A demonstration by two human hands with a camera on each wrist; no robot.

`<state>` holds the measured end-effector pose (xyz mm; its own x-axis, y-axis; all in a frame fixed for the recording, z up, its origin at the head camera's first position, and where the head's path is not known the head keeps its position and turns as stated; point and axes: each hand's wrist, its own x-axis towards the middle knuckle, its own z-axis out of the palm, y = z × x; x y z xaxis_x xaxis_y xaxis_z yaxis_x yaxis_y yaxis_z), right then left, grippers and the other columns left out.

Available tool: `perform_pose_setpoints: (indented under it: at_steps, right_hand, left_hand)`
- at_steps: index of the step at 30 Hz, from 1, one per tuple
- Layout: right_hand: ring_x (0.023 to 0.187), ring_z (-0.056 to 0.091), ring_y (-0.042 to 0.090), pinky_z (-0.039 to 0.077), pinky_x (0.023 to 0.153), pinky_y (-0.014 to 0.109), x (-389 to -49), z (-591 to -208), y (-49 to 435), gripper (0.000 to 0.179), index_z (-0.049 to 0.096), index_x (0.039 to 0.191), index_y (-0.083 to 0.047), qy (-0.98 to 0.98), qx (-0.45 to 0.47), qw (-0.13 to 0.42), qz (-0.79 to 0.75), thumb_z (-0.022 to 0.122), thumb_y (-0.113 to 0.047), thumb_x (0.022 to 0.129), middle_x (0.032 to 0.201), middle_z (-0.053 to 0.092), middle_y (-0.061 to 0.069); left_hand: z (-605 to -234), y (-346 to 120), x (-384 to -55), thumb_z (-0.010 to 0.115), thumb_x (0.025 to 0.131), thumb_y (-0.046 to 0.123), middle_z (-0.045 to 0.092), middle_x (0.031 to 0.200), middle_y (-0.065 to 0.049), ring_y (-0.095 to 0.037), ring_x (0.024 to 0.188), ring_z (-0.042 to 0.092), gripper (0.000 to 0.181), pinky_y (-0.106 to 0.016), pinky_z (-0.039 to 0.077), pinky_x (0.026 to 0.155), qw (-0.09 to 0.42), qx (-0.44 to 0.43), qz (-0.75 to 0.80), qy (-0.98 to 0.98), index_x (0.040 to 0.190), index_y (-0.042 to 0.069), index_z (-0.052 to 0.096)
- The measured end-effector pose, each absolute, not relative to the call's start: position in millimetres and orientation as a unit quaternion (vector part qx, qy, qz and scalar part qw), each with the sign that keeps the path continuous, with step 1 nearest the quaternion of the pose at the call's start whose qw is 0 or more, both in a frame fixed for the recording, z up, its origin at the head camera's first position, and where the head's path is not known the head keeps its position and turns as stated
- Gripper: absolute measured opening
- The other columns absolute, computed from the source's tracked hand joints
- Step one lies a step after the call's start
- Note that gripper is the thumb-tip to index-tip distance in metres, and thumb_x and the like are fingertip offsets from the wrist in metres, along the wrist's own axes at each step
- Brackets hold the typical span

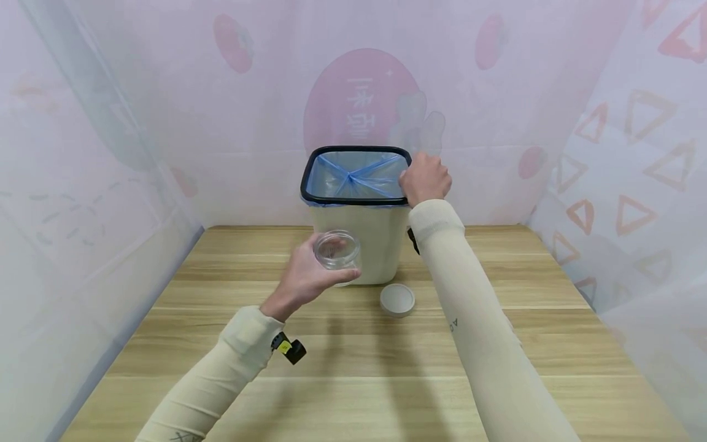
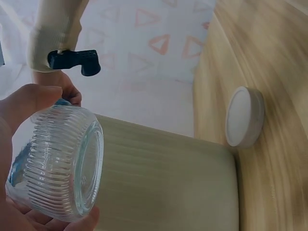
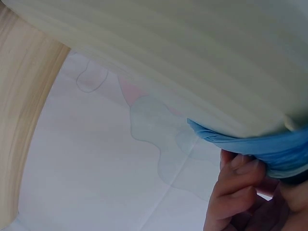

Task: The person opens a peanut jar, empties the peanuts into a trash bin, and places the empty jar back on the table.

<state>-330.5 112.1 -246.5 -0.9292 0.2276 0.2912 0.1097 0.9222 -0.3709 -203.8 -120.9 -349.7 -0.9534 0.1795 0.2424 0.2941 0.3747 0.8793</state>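
Observation:
My left hand [image 1: 304,273] grips a clear glass jar [image 1: 338,250], its fingers and thumb wrapped round the sides. Ribbed walls and a round base of the jar [image 2: 62,163] show in the left wrist view; it has no lid on. Behind it stands a cream trash bin [image 1: 381,245] with a black rim and a blue bag [image 1: 349,177] lining it. At the bin's right rim, my right hand [image 1: 426,179] holds on with curled fingers. The right wrist view shows those fingers [image 3: 236,187] against the folded blue bag edge [image 3: 250,144].
A round whitish lid [image 1: 397,299] lies on the wooden table [image 1: 342,393], just in front of the bin. Pale printed curtains [image 1: 248,123] hang behind the table and on both sides.

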Motion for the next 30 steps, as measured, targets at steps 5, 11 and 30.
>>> perform_pose_setpoints:
  at_steps: [5,11,30]
  right_hand:
    - [0.064,0.054,0.025,0.045,0.052,0.037,-330,-247,114,0.027,0.053,0.076,-0.01,-0.966,-0.085,0.169,0.176,0.051,-0.018,0.102,0.08,0.062,0.013]
    - [0.064,0.055,0.025,0.046,0.053,0.038,-328,-246,115,0.027,0.052,0.075,-0.01,-0.965,-0.085,0.174,0.176,0.05,-0.017,0.101,0.081,0.062,0.013]
    - [0.065,0.055,0.024,0.045,0.053,0.036,-326,-245,116,0.027,0.057,0.077,-0.009,-0.966,-0.087,0.169,0.178,0.05,-0.017,0.102,0.083,0.064,0.013]
  left_hand:
    - [-359,-119,-205,0.099,0.07,0.03,0.073,0.128,-0.006,-0.026,0.113,0.07,0.078,-0.041,0.056,0.096,0.053,-0.135,-0.528,-0.837,0.135,0.01,0.061]
    - [-371,-117,-207,0.099,0.07,0.032,0.072,0.133,-0.006,-0.026,0.116,0.069,0.084,-0.043,0.056,0.098,0.041,-0.133,-0.528,-0.838,0.14,0.011,0.057]
    - [-406,-111,-210,0.1,0.069,0.026,0.068,0.139,-0.007,-0.029,0.122,0.065,0.091,-0.047,0.052,0.107,0.01,-0.112,-0.542,-0.833,0.145,0.012,0.051]
